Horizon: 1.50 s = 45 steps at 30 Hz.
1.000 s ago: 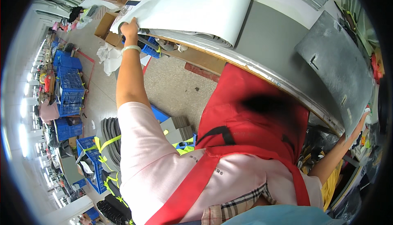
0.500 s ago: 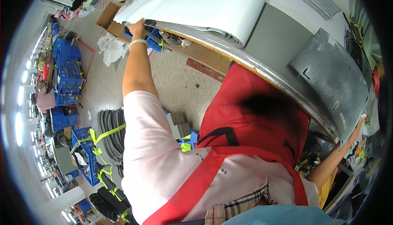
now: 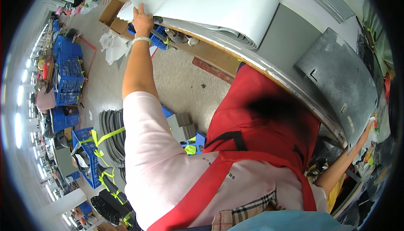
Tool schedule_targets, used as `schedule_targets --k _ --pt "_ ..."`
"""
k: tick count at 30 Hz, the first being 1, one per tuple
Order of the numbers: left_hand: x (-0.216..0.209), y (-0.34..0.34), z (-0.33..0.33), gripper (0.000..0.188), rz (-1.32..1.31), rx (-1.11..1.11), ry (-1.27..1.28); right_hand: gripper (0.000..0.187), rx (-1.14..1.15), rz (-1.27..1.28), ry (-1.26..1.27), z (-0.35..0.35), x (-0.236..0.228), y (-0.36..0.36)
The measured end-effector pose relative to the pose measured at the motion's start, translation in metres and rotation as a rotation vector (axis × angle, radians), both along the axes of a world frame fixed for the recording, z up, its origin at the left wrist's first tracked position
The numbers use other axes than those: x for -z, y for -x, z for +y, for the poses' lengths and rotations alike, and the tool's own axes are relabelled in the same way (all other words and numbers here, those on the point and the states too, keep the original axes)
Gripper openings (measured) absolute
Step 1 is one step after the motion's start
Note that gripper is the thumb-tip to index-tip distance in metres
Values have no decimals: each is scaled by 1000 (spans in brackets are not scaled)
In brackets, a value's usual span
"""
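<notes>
A large white sheet (image 3: 219,4) lies over the far part of the worktable, its right end folded into a thick roll of layers. My left hand (image 3: 143,22) is at the sheet's left end, fingers closed on its edge, and the sheet buckles upward just beyond them. Far to the right, my right hand (image 3: 367,132) reaches to the lower right edge of a dark grey board (image 3: 341,84) with small slots cut in it. A small white thing shows by its fingertips, and most of those fingers are hidden.
The worktable's front edge (image 3: 235,54) runs diagonally before my red apron (image 3: 261,117). Cardboard boxes (image 3: 112,12) and crumpled white paper (image 3: 113,48) sit beyond my left hand. Strapped stacks of grey sheets (image 3: 111,138) and blue crates (image 3: 69,77) stand at left. Plastic bags (image 3: 381,126) crowd the right.
My left hand has moved slightly farther away and up onto the sheet's end, which has risen into a fold. The sheet's rolled end has shifted slightly right. My right hand stays by the grey board.
</notes>
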<state>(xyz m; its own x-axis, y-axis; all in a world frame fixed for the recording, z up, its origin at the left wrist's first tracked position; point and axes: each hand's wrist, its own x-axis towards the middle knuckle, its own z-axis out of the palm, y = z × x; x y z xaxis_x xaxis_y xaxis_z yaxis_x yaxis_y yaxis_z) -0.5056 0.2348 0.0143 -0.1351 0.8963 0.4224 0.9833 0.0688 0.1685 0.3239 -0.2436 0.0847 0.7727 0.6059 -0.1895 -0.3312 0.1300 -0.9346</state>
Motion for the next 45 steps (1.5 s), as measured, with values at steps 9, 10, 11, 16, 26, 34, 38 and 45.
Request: schedule_targets --k 9,10,11,16,26,34,38,45 --pt "52 28 -8 73 -569 -175 60 58 -3 -37 25 14 -12 27" --pt "47 41 -16 67 -653 -178 -14 58 -37 -14 2 21 -11 29" --pt "43 50 -25 67 -640 -188 -23 58 -65 5 -12 30 -11 31" --pt "16 -29 -51 54 -684 -5 -163 57 -56 15 -9 45 -27 43" --pt "-119 -291 -204 18 -497 1146 -137 27 -342 -344 -44 152 32 7" --pt "-60 -362 -215 33 -134 1266 187 22 -378 -742 410 177 41 47" --pt "-65 -357 -215 37 -175 1221 334 21 -413 -792 442 175 37 45" --pt "-69 -355 -219 37 -116 1187 354 21 -489 -743 379 175 38 35"
